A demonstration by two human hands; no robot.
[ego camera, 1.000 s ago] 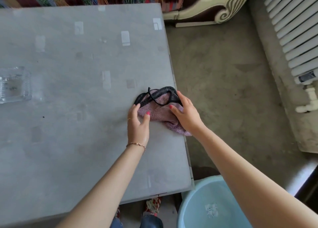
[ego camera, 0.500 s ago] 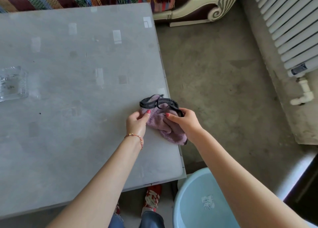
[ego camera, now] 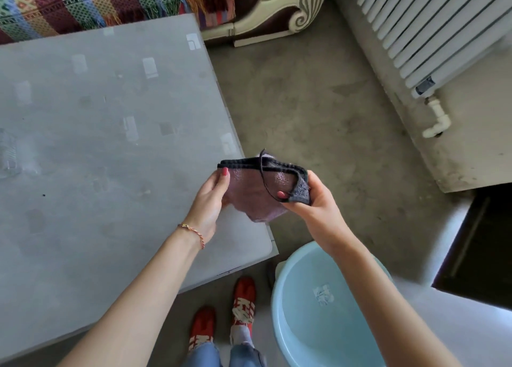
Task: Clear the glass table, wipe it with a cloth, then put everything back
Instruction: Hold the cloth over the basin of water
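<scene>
A pink cloth (ego camera: pixel 249 192) with a dark border and a thin dark loop is held in the air over the right edge of the glass table (ego camera: pixel 97 159). My left hand (ego camera: pixel 210 200) grips its left corner, thumb on top. My right hand (ego camera: pixel 307 200) pinches the right corner, thumb on the dark border. The cloth is folded and hangs between both hands. A clear glass dish (ego camera: pixel 9 156) sits at the table's far left edge, mostly cut off.
A light blue basin (ego camera: pixel 318 311) stands on the floor below my right arm, next to the table corner. Red shoes (ego camera: pixel 221 319) are by the table's near edge. A sofa with a striped cover (ego camera: pixel 110 1) is behind the table, a radiator (ego camera: pixel 421 26) on the right.
The cloth lay on the table under both hands; now both hands have lifted it off the surface and toward the right edge, spreading it between them. The view has shifted right.
</scene>
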